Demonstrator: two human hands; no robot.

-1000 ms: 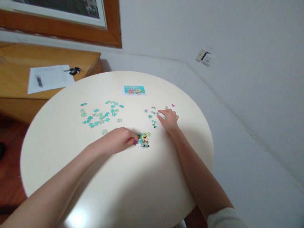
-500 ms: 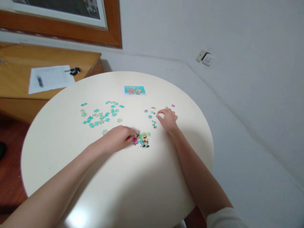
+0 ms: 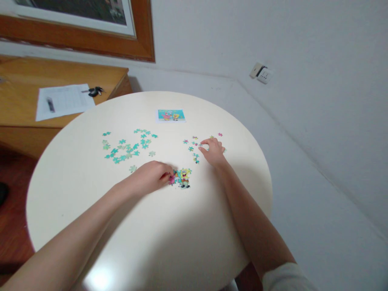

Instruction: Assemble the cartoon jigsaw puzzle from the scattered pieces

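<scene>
A partly joined jigsaw puzzle lies in the middle of the white round table, showing a yellow square cartoon figure and a pink part. At its left edge is my left hand, fingers curled down on a pink puzzle piece that they partly cover. My right hand hovers low over the loose pieces on the right, thumb and forefinger apart with a gap between them. Small loose puzzle pieces lie just left of that hand; others are partly hidden beneath it.
Many teal and pale green puzzle pieces are spread on the left of the table. A small reference picture lies at the far side. Beyond, a wooden desk carries a paper sheet and keys.
The view has shifted very slightly. Both hands keep nearly the same place and pose, and the pieces look unmoved.
</scene>
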